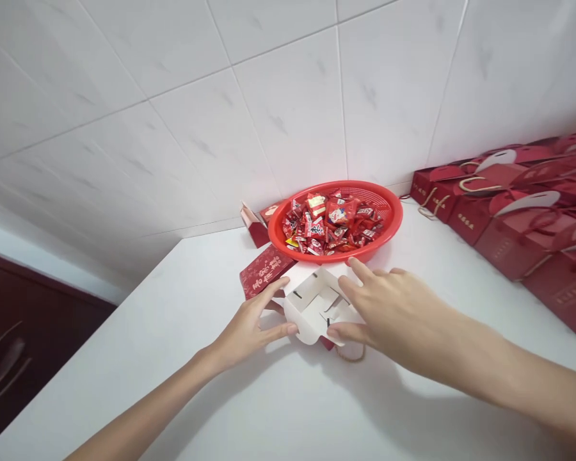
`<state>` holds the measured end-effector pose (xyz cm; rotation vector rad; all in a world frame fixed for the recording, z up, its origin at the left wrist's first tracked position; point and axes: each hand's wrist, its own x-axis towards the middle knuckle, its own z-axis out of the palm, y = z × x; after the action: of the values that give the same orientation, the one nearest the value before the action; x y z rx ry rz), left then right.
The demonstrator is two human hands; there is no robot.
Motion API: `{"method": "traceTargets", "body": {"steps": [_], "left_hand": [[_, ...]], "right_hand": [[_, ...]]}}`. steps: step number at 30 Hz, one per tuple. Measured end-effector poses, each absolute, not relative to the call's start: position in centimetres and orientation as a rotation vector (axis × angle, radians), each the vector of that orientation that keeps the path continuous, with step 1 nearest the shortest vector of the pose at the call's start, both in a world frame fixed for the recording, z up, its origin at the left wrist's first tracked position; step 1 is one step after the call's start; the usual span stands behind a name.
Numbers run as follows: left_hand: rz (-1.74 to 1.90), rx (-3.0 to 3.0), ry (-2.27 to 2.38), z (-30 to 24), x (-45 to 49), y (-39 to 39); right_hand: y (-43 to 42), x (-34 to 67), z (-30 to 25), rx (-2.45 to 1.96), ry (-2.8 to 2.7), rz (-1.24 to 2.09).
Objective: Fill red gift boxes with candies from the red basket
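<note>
Between my two hands is an open cardboard gift box (312, 310), seen from above, its white inside and spread top flaps showing. My left hand (255, 323) grips its left side, thumb at the near flap and fingers along the outer wall. From the right, my right hand (372, 301) holds the opposite side, its thumb on the near corner and its fingers partly hiding that edge. A beige cord handle (351, 352) sticks out under the near side. Folded white card and small dark slots show inside the box.
Just behind the box stands a red plastic basket (397, 221) of wrapped sweets (333, 221). A red printed box (265, 272) lies to its left. Rows of red gift boxes (504, 240) with cord handles fill the right side. A tiled wall (288, 115) bounds the white table (196, 275).
</note>
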<state>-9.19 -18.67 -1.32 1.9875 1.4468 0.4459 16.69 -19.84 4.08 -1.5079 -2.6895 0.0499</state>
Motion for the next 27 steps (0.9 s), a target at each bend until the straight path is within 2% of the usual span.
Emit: {"method": "traceTargets", "body": {"steps": [6, 14, 21, 24, 27], "left_hand": [[0.38, 2.068, 1.445, -0.5, -9.3, -18.5], [0.5, 2.079, 1.369, 0.0, -10.2, -18.1], [0.771, 2.217, 1.434, 1.7, -11.1, -15.7], [0.679, 2.449, 1.366, 3.0, -10.4, -12.9], [0.433, 2.625, 1.317, 4.0, -8.8, -9.0]], "right_hand": [[-16.3, 19.8, 5.4, -1.607, -2.441, 0.122], [-7.4, 22.5, 2.0, -1.553, -2.286, 0.271], [-3.1, 20.6, 2.6, -1.746, -2.66, 0.501], [-2.8, 19.1, 3.2, -1.786, -2.801, 0.556], [-2.7, 17.4, 3.0, -1.818, -2.871, 0.521]]}}
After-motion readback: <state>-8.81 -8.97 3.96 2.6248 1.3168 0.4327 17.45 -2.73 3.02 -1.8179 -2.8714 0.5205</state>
